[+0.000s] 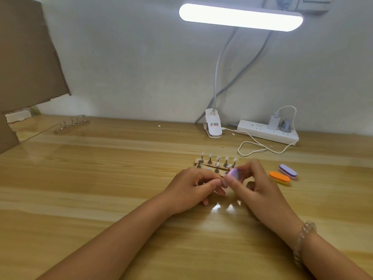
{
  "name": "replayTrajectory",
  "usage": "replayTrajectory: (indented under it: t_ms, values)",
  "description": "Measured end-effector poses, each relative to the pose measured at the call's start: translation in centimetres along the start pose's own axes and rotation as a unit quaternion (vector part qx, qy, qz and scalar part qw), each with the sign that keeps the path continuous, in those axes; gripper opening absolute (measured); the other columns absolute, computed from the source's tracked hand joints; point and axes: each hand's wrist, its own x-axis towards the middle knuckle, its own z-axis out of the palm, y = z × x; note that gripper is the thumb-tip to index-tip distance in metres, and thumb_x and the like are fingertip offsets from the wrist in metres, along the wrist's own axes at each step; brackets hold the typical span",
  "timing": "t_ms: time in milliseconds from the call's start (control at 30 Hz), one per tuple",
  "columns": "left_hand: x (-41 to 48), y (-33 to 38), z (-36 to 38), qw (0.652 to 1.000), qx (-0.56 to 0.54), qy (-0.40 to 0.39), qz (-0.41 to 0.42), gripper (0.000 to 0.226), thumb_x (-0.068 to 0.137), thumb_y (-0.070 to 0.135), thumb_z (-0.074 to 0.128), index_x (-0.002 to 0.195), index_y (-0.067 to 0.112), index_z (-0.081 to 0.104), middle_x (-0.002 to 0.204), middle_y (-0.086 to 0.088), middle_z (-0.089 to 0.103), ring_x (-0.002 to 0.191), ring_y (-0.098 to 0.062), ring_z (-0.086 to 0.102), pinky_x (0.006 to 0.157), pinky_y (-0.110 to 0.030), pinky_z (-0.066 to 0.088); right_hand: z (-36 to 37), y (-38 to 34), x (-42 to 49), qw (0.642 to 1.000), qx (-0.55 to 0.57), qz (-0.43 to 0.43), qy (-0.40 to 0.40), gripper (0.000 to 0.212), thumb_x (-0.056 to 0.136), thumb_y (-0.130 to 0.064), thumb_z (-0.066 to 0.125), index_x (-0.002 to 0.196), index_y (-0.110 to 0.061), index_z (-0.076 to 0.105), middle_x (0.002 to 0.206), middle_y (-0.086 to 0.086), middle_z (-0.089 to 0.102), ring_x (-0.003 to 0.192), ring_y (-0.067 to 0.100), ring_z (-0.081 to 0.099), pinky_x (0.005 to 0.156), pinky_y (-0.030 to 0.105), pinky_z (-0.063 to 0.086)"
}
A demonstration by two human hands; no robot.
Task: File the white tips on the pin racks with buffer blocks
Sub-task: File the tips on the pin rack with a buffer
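Fingers of right hand pinch buffer block.

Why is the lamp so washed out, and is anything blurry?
Head view: the lamp bar is blown out white, its glare mirrors on the glossy table, and the buffer block in the right hand is blurred.

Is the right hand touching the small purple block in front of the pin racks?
Touching. The head view shows the right hand pinching the purple block between thumb and fingers.
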Motion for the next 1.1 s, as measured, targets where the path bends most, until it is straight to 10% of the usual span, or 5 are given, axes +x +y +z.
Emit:
replayTrajectory:
  t_ms: [600, 867, 1100]
  values:
    - [-0.3, 0.6, 0.1, 0.999, 0.048, 0.023, 0.006, 0.026, 0.101, 0.021, 0.052, 0.085, 0.038, 0.063, 0.071, 0.023, 0.065, 0.053, -0.008, 0.061, 0.064, -0.026, 0.045, 0.2, 0.0, -0.4, 0.998, -0.035, -0.024, -0.053, 0.041, 0.075, -0.062, 0.060, 0.094, -0.026, 0.056, 0.087, -0.010, 0.062, 0.056, 0.006, 0.049, 0.055, 0.022, 0.039]
    - [-0.3, 0.5, 0.4, 0.999, 0.018, 0.039, -0.003, 0.016, 0.102, 0.017, 0.051, 0.101, 0.027, 0.063, 0.096, 0.014, 0.073, 0.052, -0.008, 0.060, 0.065, -0.023, 0.047, -0.2, 0.1, -0.1, 0.998, 0.046, 0.035, 0.026, 0.040, 0.078, -0.059, 0.057, 0.098, -0.025, 0.059, 0.090, -0.010, 0.066, 0.064, 0.003, 0.055, 0.062, 0.023, 0.043]
    - [-0.4, 0.6, 0.4, 0.997, 0.058, 0.049, -0.009, 0.010, 0.103, 0.025, 0.048, 0.101, 0.022, 0.058, 0.069, 0.000, 0.067, 0.055, -0.006, 0.060, 0.065, -0.031, 0.048, 0.4, 0.0, -0.4, 0.999, -0.030, -0.023, -0.039, 0.036, 0.078, -0.054, 0.064, 0.102, -0.029, 0.057, 0.092, -0.011, 0.062, 0.052, 0.009, 0.050, 0.055, 0.021, 0.043]
